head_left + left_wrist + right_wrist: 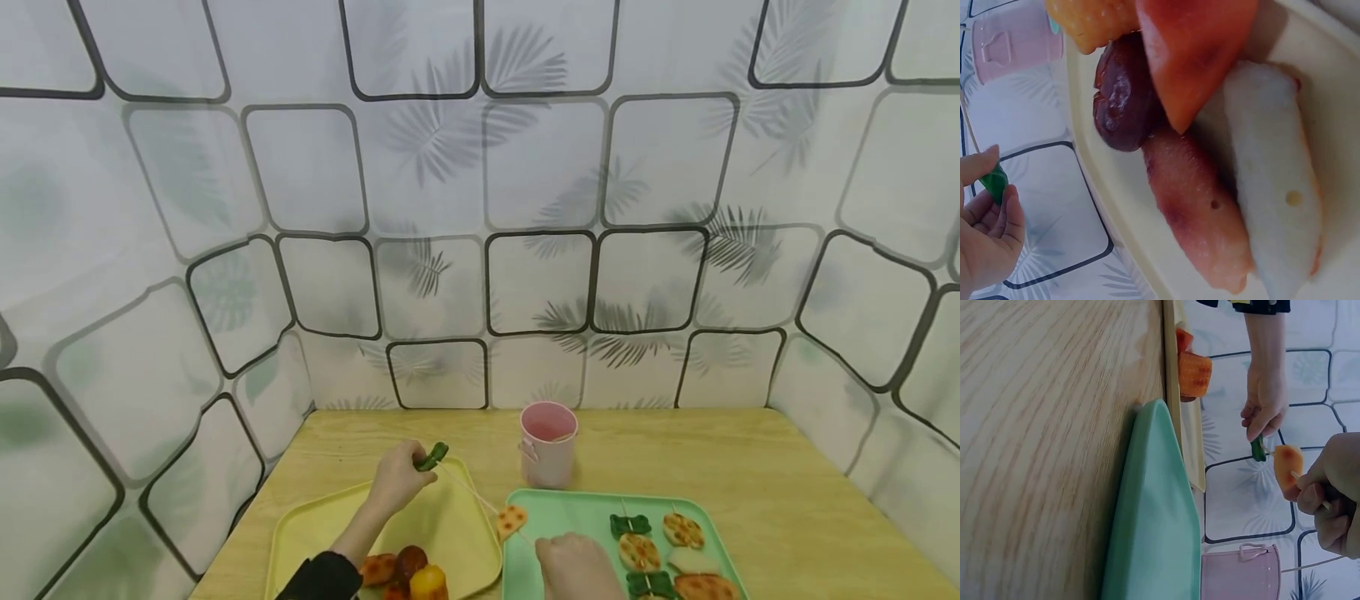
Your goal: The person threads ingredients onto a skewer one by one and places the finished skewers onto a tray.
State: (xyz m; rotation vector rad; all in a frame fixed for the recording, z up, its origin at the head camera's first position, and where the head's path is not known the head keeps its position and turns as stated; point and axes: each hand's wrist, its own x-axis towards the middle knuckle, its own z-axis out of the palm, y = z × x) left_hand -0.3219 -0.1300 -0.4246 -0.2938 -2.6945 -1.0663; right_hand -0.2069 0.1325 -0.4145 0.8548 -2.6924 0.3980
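My left hand (399,479) is raised over the far part of the yellow tray (442,533), pinching a dark green food piece (433,457) between thumb and fingers. That piece sits at the far end of a thin wooden skewer (468,487). Further down the skewer is an orange-brown food piece (1287,467) with browned spots. My right hand (576,568) grips the skewer's lower end, fingers curled round it, above the green tray (585,502). In the right wrist view the stick comes out of the fist just beside the orange-brown piece.
A pink bucket (549,450) stands behind the green tray. Finished-looking skewers with green pieces (630,525) and browned round pieces (639,552) lie on that tray's right side. The yellow tray's near part holds corn (429,582), a dark brown piece (1124,94), a reddish piece (1194,209) and a white piece (1269,162).
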